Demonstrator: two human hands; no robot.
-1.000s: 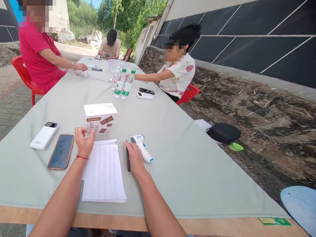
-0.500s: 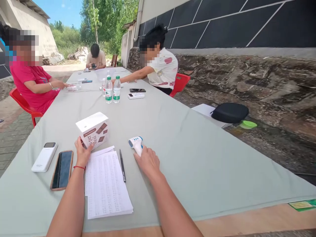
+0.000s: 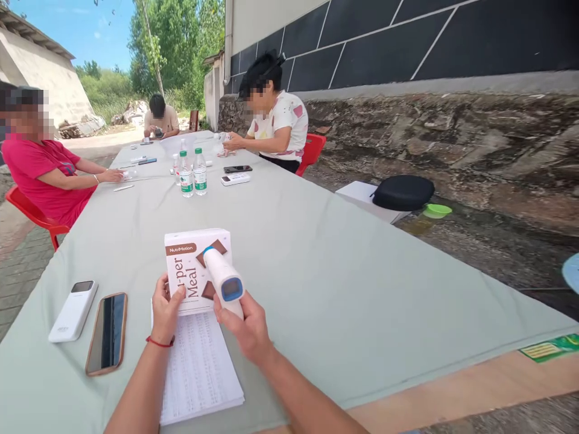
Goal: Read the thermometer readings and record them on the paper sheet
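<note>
My left hand [image 3: 166, 304] grips the lower left of a white box [image 3: 181, 274] printed with brown squares and the words NutriMotion and Meal. The box faces me upright, above a stack of written paper sheets [image 3: 199, 374]. In my right hand [image 3: 248, 328] is a white and blue infrared thermometer [image 3: 221, 274], its small screen turned toward me and its front end toward the box. It covers part of the box's right side. The pen seen earlier is out of sight.
On the left lie a white power bank [image 3: 73, 312] and a brown-cased phone [image 3: 107, 334]. Water bottles [image 3: 186, 176], another phone [image 3: 237, 169] and a second power bank [image 3: 236, 179] stand or lie farther off. Several people sit around the table [image 3: 362, 313]; a black case [image 3: 402, 193] is beyond its right edge.
My right hand has lifted the thermometer off the table and turned it toward the box. My left hand has swung the box upright and to the right. The person in white has drawn an arm back.
</note>
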